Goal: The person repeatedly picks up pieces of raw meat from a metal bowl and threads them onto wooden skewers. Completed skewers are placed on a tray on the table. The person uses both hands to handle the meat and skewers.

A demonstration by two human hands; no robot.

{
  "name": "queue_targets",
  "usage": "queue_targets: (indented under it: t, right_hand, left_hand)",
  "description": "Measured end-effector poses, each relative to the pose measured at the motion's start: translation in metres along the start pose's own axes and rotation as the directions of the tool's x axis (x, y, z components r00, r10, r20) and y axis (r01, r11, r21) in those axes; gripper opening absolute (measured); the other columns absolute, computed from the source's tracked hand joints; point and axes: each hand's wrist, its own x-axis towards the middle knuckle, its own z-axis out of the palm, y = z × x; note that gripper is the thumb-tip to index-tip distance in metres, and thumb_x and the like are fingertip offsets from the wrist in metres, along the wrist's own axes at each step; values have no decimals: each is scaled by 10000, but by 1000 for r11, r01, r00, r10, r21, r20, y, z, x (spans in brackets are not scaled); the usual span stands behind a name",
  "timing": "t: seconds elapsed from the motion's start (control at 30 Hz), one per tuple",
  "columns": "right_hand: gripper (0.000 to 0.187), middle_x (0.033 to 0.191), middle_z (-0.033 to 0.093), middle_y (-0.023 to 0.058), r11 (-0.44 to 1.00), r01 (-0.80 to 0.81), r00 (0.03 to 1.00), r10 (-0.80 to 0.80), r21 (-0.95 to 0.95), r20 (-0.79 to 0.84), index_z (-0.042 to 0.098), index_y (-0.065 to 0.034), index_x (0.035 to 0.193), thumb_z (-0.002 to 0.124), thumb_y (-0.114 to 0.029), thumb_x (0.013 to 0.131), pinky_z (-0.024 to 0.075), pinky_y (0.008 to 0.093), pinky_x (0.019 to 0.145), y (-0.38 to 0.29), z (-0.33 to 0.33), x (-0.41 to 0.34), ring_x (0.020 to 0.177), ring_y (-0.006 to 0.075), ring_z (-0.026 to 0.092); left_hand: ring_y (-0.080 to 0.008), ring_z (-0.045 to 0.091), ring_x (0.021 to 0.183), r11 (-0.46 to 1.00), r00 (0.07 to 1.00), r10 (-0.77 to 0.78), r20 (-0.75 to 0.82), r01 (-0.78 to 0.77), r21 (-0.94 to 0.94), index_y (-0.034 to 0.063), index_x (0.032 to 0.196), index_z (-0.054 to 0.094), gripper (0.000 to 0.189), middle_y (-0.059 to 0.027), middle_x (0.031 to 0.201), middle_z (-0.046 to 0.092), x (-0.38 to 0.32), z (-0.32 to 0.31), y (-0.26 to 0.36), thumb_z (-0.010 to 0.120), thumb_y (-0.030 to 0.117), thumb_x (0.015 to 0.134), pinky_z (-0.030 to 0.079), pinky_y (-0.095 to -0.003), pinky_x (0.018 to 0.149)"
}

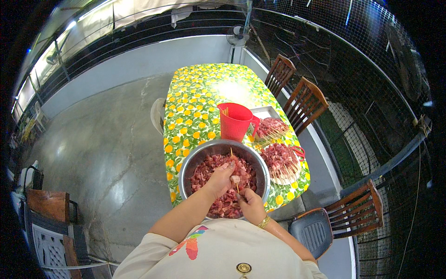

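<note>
A steel bowl point(184, 174) of raw meat pieces point(205, 167) stands at the near end of the table. Above it, my left hand point(221, 179) has its fingers on meat threaded on a bamboo skewer point(237, 188). The skewer's lower end is between the fingers of my right hand point(251, 205), at the bowl's near right. Its other end sticks up past the meat. Right of the bowl, a plate point(291, 178) bears skewered meat point(278, 157); a metal tray point(266, 112) behind it holds more point(271, 127). A red plastic pitcher point(234, 122) with skewers inside stands behind the bowl.
A lemon-patterned tablecloth point(195, 101) covers the table. Red handles point(299, 152), perhaps of scissors, lie by the plate. Wooden chairs point(306, 101) line the right side; another chair point(312, 230) stands near right. A white chair point(157, 113) is at the left edge, a fan point(237, 37) beyond.
</note>
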Motion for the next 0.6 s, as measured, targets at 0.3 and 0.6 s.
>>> queue_targets:
  t: [0.3, 0.6]
  right_hand:
    - [123, 863, 636, 236, 999, -33, 997, 32, -22, -64, 603, 2, 947, 634, -58, 844, 506, 449, 716, 8, 9, -5, 835, 413, 636]
    - [98, 809, 622, 231, 999, -1, 993, -5, -51, -117, 594, 0, 888, 639, -77, 847, 491, 464, 667, 3, 15, -5, 779, 426, 625]
  left_hand:
    - [-207, 670, 809, 976, 988, 69, -141, -37, 217, 82, 1035, 560, 179, -50, 912, 622, -2, 14, -8, 476, 240, 1042, 546, -341, 747]
    - [-212, 676, 839, 973, 993, 60, -98, -36, 229, 79, 1095, 523, 151, -81, 947, 648, -1, 11, -17, 528, 209, 1018, 536, -331, 754]
